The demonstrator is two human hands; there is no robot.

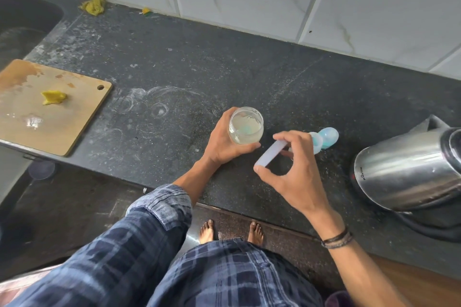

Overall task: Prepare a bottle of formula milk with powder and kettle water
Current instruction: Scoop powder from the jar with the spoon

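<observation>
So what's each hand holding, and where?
Left hand grips the clear jar around its side; right hand pinches the white lid by its rim.

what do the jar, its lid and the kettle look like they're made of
Jar: clear plastic, probably; see-through wall, pale powder visible inside.
Lid: matte white plastic, held edge-on in the right hand.
Kettle: polished steel body with mirror-like reflections; dark base, likely plastic.

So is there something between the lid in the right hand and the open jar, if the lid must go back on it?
Nothing visible does. The right hand holds the white lid just right of the open jar, which the left hand grips on the counter. The baby bottle lies behind the right hand, off that path.
</observation>
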